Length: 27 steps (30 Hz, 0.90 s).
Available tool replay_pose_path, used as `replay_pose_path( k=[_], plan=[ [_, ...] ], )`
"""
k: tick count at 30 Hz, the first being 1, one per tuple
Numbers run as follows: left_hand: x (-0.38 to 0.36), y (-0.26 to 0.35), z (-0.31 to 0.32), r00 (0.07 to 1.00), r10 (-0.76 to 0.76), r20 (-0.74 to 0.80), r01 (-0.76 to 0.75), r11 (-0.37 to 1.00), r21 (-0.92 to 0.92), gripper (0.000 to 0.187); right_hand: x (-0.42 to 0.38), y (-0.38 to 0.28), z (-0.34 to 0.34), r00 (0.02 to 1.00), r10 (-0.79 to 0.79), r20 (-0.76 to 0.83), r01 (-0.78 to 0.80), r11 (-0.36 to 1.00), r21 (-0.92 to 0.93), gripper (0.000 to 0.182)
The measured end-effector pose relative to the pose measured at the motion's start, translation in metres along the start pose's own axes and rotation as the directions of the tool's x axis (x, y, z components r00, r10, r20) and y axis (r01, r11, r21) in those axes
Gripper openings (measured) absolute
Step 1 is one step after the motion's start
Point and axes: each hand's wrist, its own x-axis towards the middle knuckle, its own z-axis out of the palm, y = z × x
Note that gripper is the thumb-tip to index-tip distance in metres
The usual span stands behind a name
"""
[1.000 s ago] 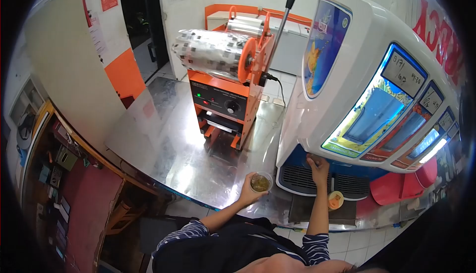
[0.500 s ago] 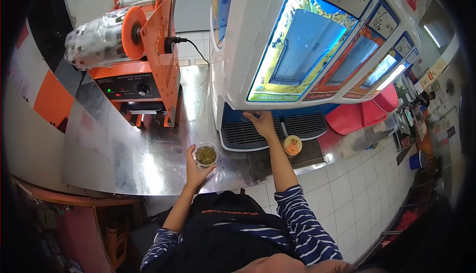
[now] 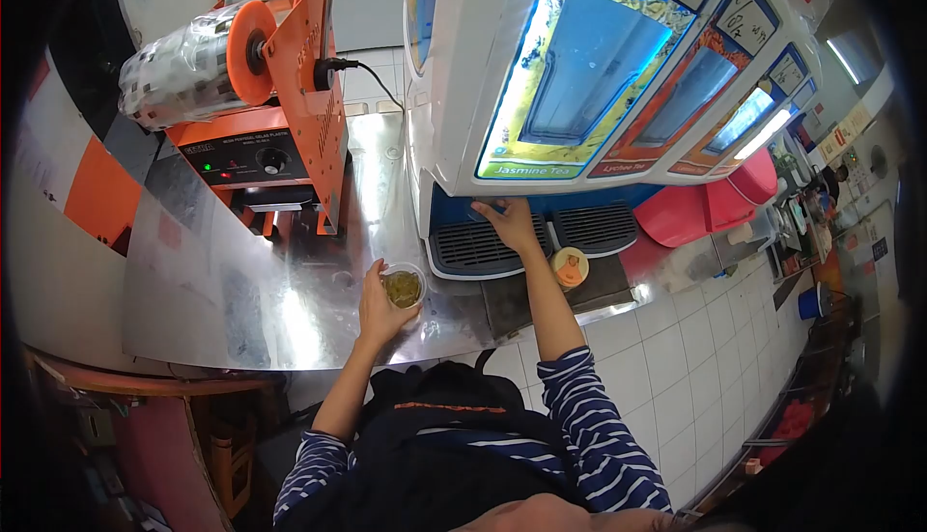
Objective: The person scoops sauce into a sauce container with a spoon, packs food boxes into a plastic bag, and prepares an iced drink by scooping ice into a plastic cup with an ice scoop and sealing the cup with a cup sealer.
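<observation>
A clear cup (image 3: 404,287) with dark greenish contents is on the metal counter, and my left hand (image 3: 379,302) is wrapped round its left side. My right hand (image 3: 506,220) reaches under the front of the white drink dispenser (image 3: 454,136), below the Jasmine Tea panel (image 3: 533,172) and above a black drip tray (image 3: 473,250). Its fingertips are bent at the dispenser's lower edge, and what they touch is too hidden to make out. A round yellow-lidded container (image 3: 570,267) stands beside my right forearm.
An orange cup-sealing machine (image 3: 261,160) with a film roll stands at the left, its black cable running behind the counter (image 3: 241,310). A second drip tray (image 3: 594,228) and a pink container (image 3: 676,221) are to the right.
The view has shifted slightly. My left hand has closed further round the cup, which looks a little tilted. My right hand stays under the dispenser.
</observation>
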Motion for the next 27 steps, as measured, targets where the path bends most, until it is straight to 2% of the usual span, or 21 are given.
replay_pose_path(
  k=[2, 5, 10, 11, 13, 14, 16, 17, 18, 19, 21, 23, 24, 26, 27],
  plan=[
    [0.000, 0.009, -0.006, 1.000, 0.005, 0.005, -0.005, 1.000, -0.021, 0.094, 0.000, -0.001, 0.000, 0.999, 0.001, -0.041, -0.002, 1.000, -0.023, 0.022],
    [0.003, 0.026, -0.014, 0.999, 0.054, 0.009, -0.054, 0.999, -0.005, 0.094, 0.001, 0.008, -0.001, 1.000, -0.004, -0.021, 0.004, 1.000, -0.022, 0.023],
    [0.012, 0.060, -0.029, 0.980, 0.196, 0.025, -0.196, 0.981, 0.003, 0.096, -0.008, 0.015, -0.008, 0.999, -0.009, 0.033, 0.010, 0.999, -0.032, 0.035],
    [0.015, 0.065, -0.031, 0.982, 0.188, 0.020, -0.188, 0.982, 0.005, 0.096, -0.013, 0.008, -0.012, 0.999, -0.007, 0.043, 0.009, 1.000, -0.030, 0.035],
    [0.018, 0.074, -0.034, 0.962, 0.263, 0.068, -0.265, 0.964, 0.011, 0.097, -0.028, -0.011, -0.024, 0.979, 0.090, 0.183, -0.035, 0.959, -0.282, 0.040],
    [0.019, 0.077, -0.034, 0.965, 0.256, 0.065, -0.257, 0.966, 0.010, 0.097, -0.032, -0.022, -0.030, 0.977, 0.093, 0.191, -0.036, 0.958, -0.283, 0.040],
    [0.021, 0.083, -0.033, 0.950, 0.294, 0.108, -0.296, 0.955, 0.002, 0.100, -0.042, -0.045, -0.041, 0.833, 0.350, 0.429, -0.132, 0.878, -0.461, 0.042],
    [0.021, 0.086, -0.032, 0.951, 0.290, 0.109, -0.292, 0.956, -0.002, 0.100, -0.046, -0.053, -0.044, 0.830, 0.355, 0.430, -0.134, 0.876, -0.464, 0.042],
    [0.021, 0.088, -0.032, 0.942, 0.305, 0.137, -0.307, 0.952, -0.008, 0.099, -0.051, -0.061, -0.047, 0.836, 0.272, 0.476, 0.086, 0.792, -0.604, 0.043],
    [0.021, 0.090, -0.030, 0.933, 0.320, 0.166, -0.322, 0.946, -0.016, 0.099, -0.055, -0.070, -0.048, 0.822, 0.199, 0.534, 0.299, 0.648, -0.701, 0.045],
    [0.022, 0.092, -0.027, 0.923, 0.341, 0.181, -0.343, 0.939, -0.022, 0.099, -0.060, -0.095, -0.047, 0.831, 0.246, 0.498, 0.268, 0.608, -0.747, 0.044],
    [0.022, 0.095, -0.024, 0.912, 0.363, 0.193, -0.364, 0.931, -0.028, 0.099, -0.059, -0.108, -0.045, 0.830, 0.337, 0.445, 0.322, 0.362, -0.875, 0.041],
    [0.021, 0.096, -0.024, 0.906, 0.372, 0.202, -0.373, 0.927, -0.034, 0.099, -0.060, -0.108, -0.047, 0.829, 0.340, 0.444, 0.321, 0.360, -0.876, 0.041],
    [0.021, 0.098, -0.021, 0.901, 0.380, 0.209, -0.380, 0.924, -0.043, 0.098, -0.061, -0.107, -0.049, 0.876, 0.136, 0.463, 0.432, 0.205, -0.878, 0.025],
    [0.021, 0.097, -0.019, 0.899, 0.388, 0.204, -0.386, 0.921, -0.051, 0.097, -0.058, -0.109, -0.048, 0.875, 0.137, 0.465, 0.434, 0.203, -0.878, 0.025]
  ],
)
